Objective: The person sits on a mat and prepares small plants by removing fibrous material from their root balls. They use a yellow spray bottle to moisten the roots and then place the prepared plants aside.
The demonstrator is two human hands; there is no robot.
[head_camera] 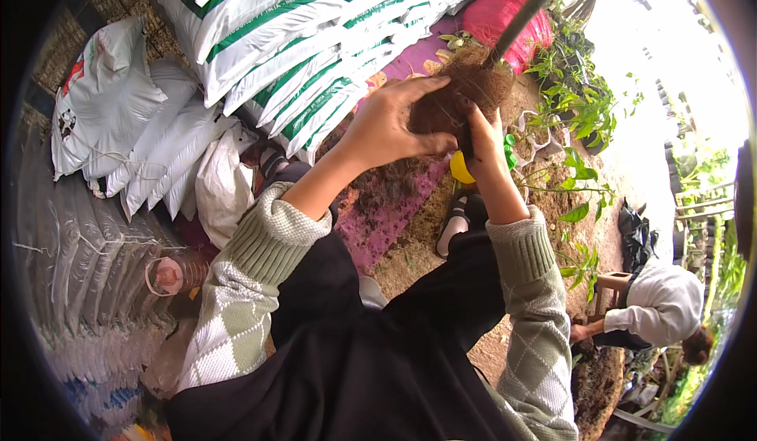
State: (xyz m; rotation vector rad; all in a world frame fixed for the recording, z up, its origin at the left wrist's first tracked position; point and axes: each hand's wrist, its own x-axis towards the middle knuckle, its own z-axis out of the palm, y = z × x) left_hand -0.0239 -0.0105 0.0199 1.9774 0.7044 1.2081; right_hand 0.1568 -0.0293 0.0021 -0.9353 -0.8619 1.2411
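Observation:
My left hand [387, 125] and my right hand [482, 142] hold a brown fibrous root ball [437, 107] between them, high in the view. Coconut-like fibre covers its upper end. From it a thick green-brown stem [526, 18] rises towards the top right; its far end is out of view. The fingers of my left hand wrap the near side, while my right thumb lies on the ball. Below the hands a purple sheet [378, 228] lies on the ground with dark soil scattered over it. Just beyond my right wrist are a yellow round object [461, 168] and a green plastic item [509, 151].
White sacks with green stripes [266, 21] are stacked at the upper left, beside more white sacks [106, 98]. A red net-like sack [502, 21] stands at the top. Leafy plants [579, 98] line the right side. Another person [662, 305] bends over at the far right.

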